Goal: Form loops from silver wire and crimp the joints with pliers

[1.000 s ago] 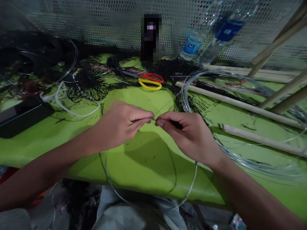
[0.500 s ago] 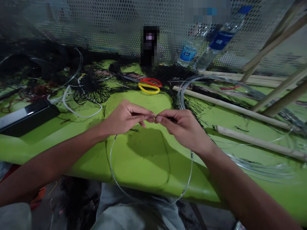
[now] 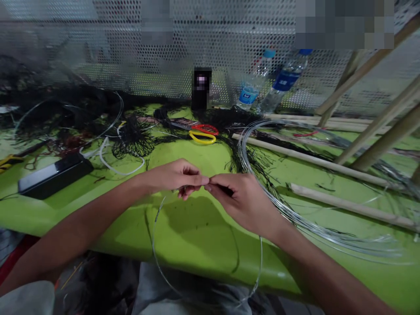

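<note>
A thin wire hoop (image 3: 261, 258) hangs in a round curve below my two hands, over the table's front edge. Wrapped spots show along it at the left and at the lower right. My left hand (image 3: 180, 176) is closed on the upper part of the hoop, thumb and fingers pinched. Against its fingertips, my right hand (image 3: 241, 197) also pinches the hoop. What exactly lies between the touching fingertips is hidden. Beyond the hands, scissors (image 3: 202, 136) with a red and a yellow handle lie on the green table (image 3: 203, 151).
Coiled wire (image 3: 278, 203) and wooden sticks (image 3: 311, 155) lie at the right. Black netting (image 3: 133, 138), a white cord (image 3: 121, 172) and a black box (image 3: 55, 175) are at the left. Two bottles (image 3: 248, 94) stand by the perforated panel (image 3: 157, 52) at the back.
The view has tilted up, so things sit lower in it. My left fingers have shifted their pinch, with the thumb now on top; both hands still meet at the fingertips.
</note>
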`<state>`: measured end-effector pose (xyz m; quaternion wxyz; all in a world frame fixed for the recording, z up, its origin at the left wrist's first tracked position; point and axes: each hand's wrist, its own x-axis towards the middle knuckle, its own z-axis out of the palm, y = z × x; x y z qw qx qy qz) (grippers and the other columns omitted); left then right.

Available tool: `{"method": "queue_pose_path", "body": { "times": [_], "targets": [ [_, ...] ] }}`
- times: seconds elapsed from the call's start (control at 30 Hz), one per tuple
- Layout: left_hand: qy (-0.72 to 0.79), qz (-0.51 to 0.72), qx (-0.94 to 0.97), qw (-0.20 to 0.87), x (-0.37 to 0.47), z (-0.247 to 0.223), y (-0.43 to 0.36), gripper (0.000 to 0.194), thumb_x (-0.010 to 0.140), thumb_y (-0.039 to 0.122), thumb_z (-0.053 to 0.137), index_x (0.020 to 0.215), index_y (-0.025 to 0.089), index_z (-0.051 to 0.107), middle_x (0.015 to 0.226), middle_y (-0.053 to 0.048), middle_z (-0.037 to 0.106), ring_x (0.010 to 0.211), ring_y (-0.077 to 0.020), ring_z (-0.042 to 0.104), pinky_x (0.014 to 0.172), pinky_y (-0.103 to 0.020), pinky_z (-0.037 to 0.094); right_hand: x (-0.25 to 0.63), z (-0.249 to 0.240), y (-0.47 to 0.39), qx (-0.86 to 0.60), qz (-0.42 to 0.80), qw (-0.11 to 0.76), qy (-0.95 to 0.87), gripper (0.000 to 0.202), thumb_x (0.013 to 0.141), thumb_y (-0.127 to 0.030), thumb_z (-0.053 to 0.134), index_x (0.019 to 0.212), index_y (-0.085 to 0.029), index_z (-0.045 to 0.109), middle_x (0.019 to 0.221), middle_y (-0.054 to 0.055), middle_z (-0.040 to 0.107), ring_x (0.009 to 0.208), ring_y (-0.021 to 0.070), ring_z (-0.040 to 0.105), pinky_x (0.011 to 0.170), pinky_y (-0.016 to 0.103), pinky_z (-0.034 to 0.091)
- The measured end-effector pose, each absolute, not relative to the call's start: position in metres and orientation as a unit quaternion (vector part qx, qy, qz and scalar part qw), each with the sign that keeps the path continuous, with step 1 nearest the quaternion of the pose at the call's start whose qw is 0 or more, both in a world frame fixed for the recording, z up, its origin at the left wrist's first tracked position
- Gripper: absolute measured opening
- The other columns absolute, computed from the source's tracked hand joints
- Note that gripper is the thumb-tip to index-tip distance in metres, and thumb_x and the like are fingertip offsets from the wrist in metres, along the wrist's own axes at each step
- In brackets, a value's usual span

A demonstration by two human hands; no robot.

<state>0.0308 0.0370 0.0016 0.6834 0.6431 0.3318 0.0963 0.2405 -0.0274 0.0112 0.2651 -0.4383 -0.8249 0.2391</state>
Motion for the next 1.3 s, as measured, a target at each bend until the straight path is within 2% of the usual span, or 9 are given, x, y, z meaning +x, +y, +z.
{"method": "queue_pose_path", "body": {
  "times": [0.1,0.17,0.27,0.4,0.53,0.77,0.97,1.2,1.3],
  "targets": [
    [0.314,0.103,0.674,0.661,0.029,0.001,0.036,0.040,0.081,0.051,0.080,0.078,0.015,0.062,0.055,0.004,0.059,0.048,-0.0081,0.053,0.051,-0.020,0.042,0.242,0.013,-0.029,-0.442,0.235,0.262,-0.825,0.030,0.100,-0.020,0.052,0.076,-0.015,0.070,0.060,-0.004,0.051,0.054,0.0086,0.035,0.056,0.025,0.028],
    [0.317,0.117,0.730,0.594,0.029,0.003,0.033,0.036,0.084,0.049,0.077,0.080,0.015,0.064,0.057,0.005,0.058,0.050,-0.0077,0.050,0.051,-0.020,0.037,0.243,0.015,-0.031,-0.441,0.234,0.256,-0.828,0.031,0.099,-0.019,0.051,0.074,-0.016,0.069,0.059,-0.004,0.050,0.053,0.0087,0.035,0.056,0.025,0.027],
    [0.311,0.158,0.854,0.386,0.028,0.011,0.022,0.028,0.090,0.040,0.072,0.078,0.015,0.067,0.060,0.005,0.057,0.055,-0.0072,0.045,0.054,-0.022,0.031,0.244,0.017,-0.034,-0.437,0.235,0.256,-0.830,0.029,0.098,-0.017,0.051,0.074,-0.016,0.069,0.060,-0.004,0.053,0.054,0.0088,0.038,0.057,0.025,0.028],
    [0.297,0.198,0.920,0.162,0.026,0.022,0.002,0.018,0.095,0.029,0.067,0.082,0.017,0.069,0.068,0.003,0.066,0.062,-0.0093,0.054,0.061,-0.024,0.033,0.245,0.026,-0.041,-0.422,0.243,0.265,-0.832,0.025,0.097,-0.015,0.053,0.081,-0.017,0.072,0.065,-0.002,0.060,0.056,0.0095,0.044,0.058,0.025,0.032],
    [0.329,0.216,0.905,0.163,0.024,0.029,-0.012,0.013,0.088,0.030,0.076,0.090,0.019,0.069,0.065,0.007,0.066,0.057,-0.0077,0.057,0.057,-0.021,0.035,0.249,0.040,-0.050,-0.431,0.211,0.291,-0.827,0.026,0.101,-0.018,0.054,0.082,-0.017,0.072,0.064,-0.002,0.061,0.055,0.0098,0.047,0.057,0.026,0.033],
    [0.305,0.288,0.899,0.127,0.024,0.044,-0.018,0.017,0.090,0.031,0.074,0.087,0.018,0.064,0.057,0.010,0.053,0.049,-0.0050,0.049,0.054,-0.019,0.034,0.253,0.057,-0.051,-0.395,0.149,0.331,-0.844,0.016,0.101,-0.016,0.057,0.090,-0.019,0.069,0.071,-0.002,0.064,0.060,0.0092,0.054,0.059,0.025,0.038],
    [0.312,0.324,0.893,-0.032,0.029,0.087,-0.001,0.017,0.091,0.022,0.069,0.078,0.018,0.059,0.056,0.008,0.049,0.049,-0.0068,0.041,0.053,-0.025,0.030,0.243,0.097,-0.029,-0.420,0.076,0.306,-0.851,0.022,0.103,-0.017,0.050,0.089,-0.021,0.067,0.071,-0.001,0.063,0.062,0.0131,0.053,0.060,0.028,0.037],
    [0.251,0.379,0.860,-0.233,0.025,0.115,0.010,0.008,0.097,0.029,0.067,0.093,0.023,0.066,0.063,0.006,0.064,0.057,-0.0089,0.059,0.055,-0.028,0.037,0.241,0.114,-0.020,-0.376,-0.041,0.375,-0.847,0.016,0.104,-0.018,0.051,0.095,-0.020,0.063,0.075,0.000,0.060,0.063,0.0121,0.051,0.059,0.027,0.038],
    [0.221,0.374,0.855,-0.283,0.025,0.112,0.013,0.013,0.097,0.022,0.065,0.084,0.021,0.063,0.061,0.008,0.064,0.054,-0.0080,0.059,0.053,-0.027,0.037,0.241,0.108,-0.021,-0.359,-0.065,0.381,-0.850,0.015,0.102,-0.014,0.053,0.091,-0.017,0.063,0.071,-0.002,0.055,0.060,0.0103,0.047,0.057,0.026,0.036]
  ]
}}
